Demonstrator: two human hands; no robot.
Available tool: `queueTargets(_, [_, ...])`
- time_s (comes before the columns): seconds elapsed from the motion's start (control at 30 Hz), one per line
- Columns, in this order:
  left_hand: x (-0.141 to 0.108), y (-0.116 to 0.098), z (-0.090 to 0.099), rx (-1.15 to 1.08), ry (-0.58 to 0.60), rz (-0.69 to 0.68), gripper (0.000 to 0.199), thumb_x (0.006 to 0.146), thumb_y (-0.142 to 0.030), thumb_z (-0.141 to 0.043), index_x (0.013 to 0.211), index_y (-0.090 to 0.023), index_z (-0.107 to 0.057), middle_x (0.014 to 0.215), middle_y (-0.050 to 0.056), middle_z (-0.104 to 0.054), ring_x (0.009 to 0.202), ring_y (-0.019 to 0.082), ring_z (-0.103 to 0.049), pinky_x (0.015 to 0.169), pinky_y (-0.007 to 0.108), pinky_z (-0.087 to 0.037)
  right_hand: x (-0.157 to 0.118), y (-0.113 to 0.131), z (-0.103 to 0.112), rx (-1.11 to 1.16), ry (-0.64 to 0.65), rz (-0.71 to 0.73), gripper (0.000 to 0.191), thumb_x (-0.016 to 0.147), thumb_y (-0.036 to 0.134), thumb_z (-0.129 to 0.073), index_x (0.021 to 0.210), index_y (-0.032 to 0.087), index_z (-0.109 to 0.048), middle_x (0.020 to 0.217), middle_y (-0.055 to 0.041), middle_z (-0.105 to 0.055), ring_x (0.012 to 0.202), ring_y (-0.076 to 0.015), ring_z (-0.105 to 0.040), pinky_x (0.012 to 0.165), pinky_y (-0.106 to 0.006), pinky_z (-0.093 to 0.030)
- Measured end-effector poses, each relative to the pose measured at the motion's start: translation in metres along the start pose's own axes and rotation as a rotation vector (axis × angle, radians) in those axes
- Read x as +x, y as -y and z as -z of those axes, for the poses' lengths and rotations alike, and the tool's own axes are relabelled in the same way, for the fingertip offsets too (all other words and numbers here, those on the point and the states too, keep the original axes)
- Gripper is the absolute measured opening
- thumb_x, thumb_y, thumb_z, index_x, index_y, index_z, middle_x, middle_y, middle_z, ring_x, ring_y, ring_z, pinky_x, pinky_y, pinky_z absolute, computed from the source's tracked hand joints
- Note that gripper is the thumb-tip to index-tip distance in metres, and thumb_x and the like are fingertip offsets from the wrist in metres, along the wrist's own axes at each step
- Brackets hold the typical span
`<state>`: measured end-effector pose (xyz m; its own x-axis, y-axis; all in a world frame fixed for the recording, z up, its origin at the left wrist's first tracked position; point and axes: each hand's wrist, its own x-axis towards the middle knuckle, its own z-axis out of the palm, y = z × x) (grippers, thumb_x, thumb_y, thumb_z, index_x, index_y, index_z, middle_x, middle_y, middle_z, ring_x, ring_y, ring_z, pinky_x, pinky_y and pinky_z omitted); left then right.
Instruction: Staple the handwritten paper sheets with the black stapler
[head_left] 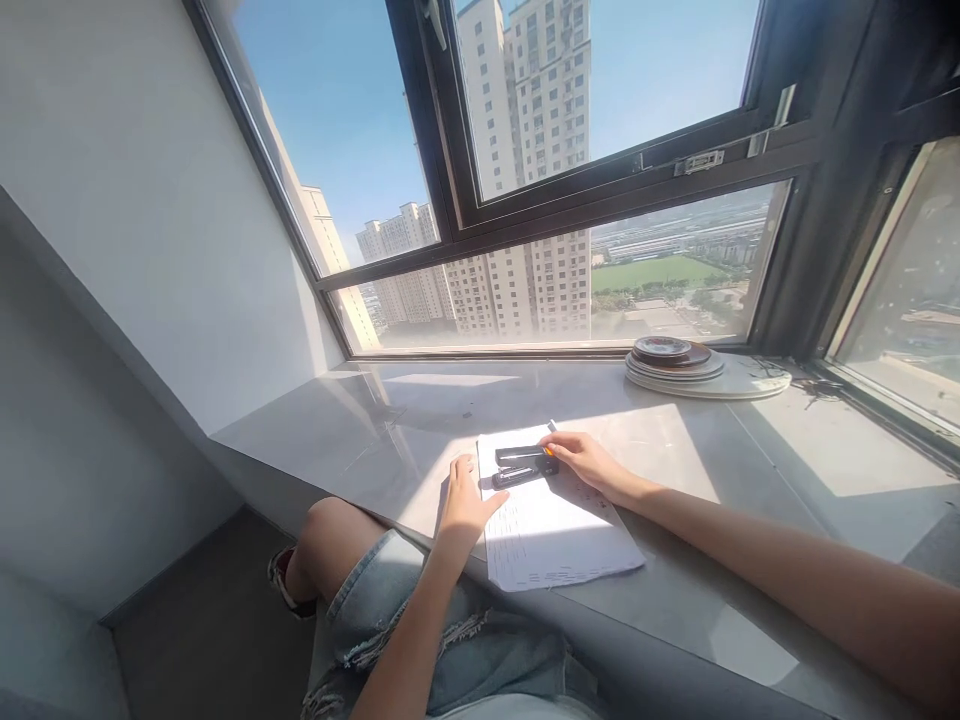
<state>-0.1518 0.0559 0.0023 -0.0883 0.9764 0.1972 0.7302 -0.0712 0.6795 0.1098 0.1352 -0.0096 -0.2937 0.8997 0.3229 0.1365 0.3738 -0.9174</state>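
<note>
White sheets of paper (pixel 559 540) with lines of writing lie on the grey sill, their lower edge reaching over its front. A black stapler (pixel 529 466) rests on the upper part of the sheets, its jaws parted and pointing left. My right hand (pixel 583 462) grips the stapler's rear end between thumb and fingers, and a small orange spot shows by the fingertips. On the paper's left edge lies my left hand (pixel 466 505), fingers and thumb spread, the thumb reaching toward the stapler's front. Part of the stapler's rear is hidden behind my right fingers.
A stack of plates (pixel 675 370) stands on the sill (pixel 697 440) near the window's right corner. Dark-framed window panes (pixel 525 225) rise behind the sill. My bent leg (pixel 337 545) in denim shorts is at the sill's front edge.
</note>
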Motion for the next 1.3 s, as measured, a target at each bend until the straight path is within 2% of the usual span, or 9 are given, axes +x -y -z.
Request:
queueTargets(0.23, [0.002,0.003,-0.003,0.044,-0.060,0.037,0.091,0.076,-0.032,-0.089,0.150,-0.018,-0.038,0.160,0.024,-0.046,0.150,0.036,-0.049,0.122,0.048,-0.041,0.001,0.001,-0.001,-0.040,-0.015,0.001,0.043,0.090,0.061,-0.068,0.091,0.019,-0.079,0.090,-0.0091,-0.078,0.086,-0.0271,-0.070,0.081,-0.041,-0.055])
queueTargets(0.33, [0.002,0.003,-0.003,0.071,-0.038,0.036,0.084,0.078,-0.033,-0.088,0.147,-0.020,-0.042,0.156,0.021,-0.050,0.146,0.036,-0.052,0.120,0.049,-0.043,-0.007,0.012,-0.005,-0.088,0.034,0.022,0.041,0.097,0.059,-0.061,0.105,0.022,-0.079,0.102,-0.0102,-0.078,0.092,-0.0277,-0.071,0.085,-0.043,-0.056])
queueTargets(0.43, [0.001,0.001,-0.002,0.067,-0.031,0.030,0.080,0.080,-0.032,-0.087,0.146,-0.020,-0.044,0.155,0.021,-0.052,0.144,0.036,-0.054,0.118,0.049,-0.045,-0.014,0.022,-0.009,-0.198,0.105,0.091,0.044,0.089,0.051,-0.074,0.122,0.023,-0.074,0.112,-0.0095,-0.077,0.098,-0.0281,-0.071,0.090,-0.044,-0.056])
queueTargets(0.63, [-0.006,-0.001,0.001,-0.001,-0.085,-0.027,0.070,0.089,-0.036,-0.076,0.149,-0.017,-0.044,0.160,0.021,-0.050,0.148,0.032,-0.051,0.124,0.046,-0.043,-0.020,0.030,-0.012,-0.391,0.108,0.197,0.024,0.085,0.039,-0.074,0.103,0.023,-0.070,0.092,-0.0047,-0.074,0.081,-0.0250,-0.066,0.080,-0.042,-0.055])
queueTargets(0.77, [-0.010,-0.002,0.006,-0.210,-0.179,-0.029,0.053,0.107,-0.040,-0.049,0.154,-0.019,-0.042,0.167,0.016,-0.046,0.158,0.026,-0.041,0.132,0.045,-0.034,-0.025,0.036,-0.014,-0.380,0.185,0.204,0.030,0.087,0.038,-0.073,0.115,0.026,-0.072,0.104,-0.0080,-0.078,0.086,-0.0280,-0.071,0.078,-0.042,-0.057])
queueTargets(0.87, [-0.009,-0.005,0.010,-0.530,-0.195,0.041,0.055,0.111,-0.044,-0.032,0.160,-0.020,-0.040,0.170,0.013,-0.044,0.158,0.023,-0.042,0.131,0.042,-0.040,-0.030,0.042,-0.014,-0.399,0.231,0.193,0.031,0.093,0.039,-0.068,0.121,0.028,-0.073,0.107,-0.0091,-0.079,0.090,-0.0300,-0.074,0.078,-0.043,-0.058])
queueTargets(0.97, [-0.009,-0.010,0.010,-0.780,-0.220,0.110,0.064,0.110,-0.046,-0.022,0.165,-0.017,-0.037,0.168,0.014,-0.047,0.156,0.024,-0.045,0.128,0.042,-0.045,-0.032,0.043,-0.013,-0.433,0.170,0.184,0.029,0.095,0.043,-0.065,0.117,0.027,-0.075,0.103,-0.0089,-0.080,0.087,-0.0308,-0.075,0.076,-0.043,-0.059])
queueTargets(1.1, [-0.013,-0.016,0.001,-0.915,-0.108,0.174,0.069,0.108,-0.050,-0.023,0.163,-0.014,-0.044,0.158,0.017,-0.058,0.150,0.028,-0.054,0.125,0.045,-0.050,-0.031,0.032,-0.011,-0.459,0.021,0.239,0.032,0.097,0.042,-0.062,0.122,0.026,-0.075,0.099,-0.0083,-0.081,0.081,-0.0284,-0.076,0.077,-0.043,-0.062])
queueTargets(1.3, [-0.015,-0.018,-0.005,-0.795,0.136,0.064,0.075,0.111,-0.042,0.001,0.159,-0.013,-0.049,0.157,0.017,-0.059,0.143,0.023,-0.061,0.121,0.044,-0.054,-0.033,0.016,-0.014,-0.571,0.041,0.598,0.037,0.100,0.025,-0.057,0.134,0.024,-0.074,0.134,-0.0122,-0.076,0.127,-0.0329,-0.071,0.108,-0.057,-0.059])
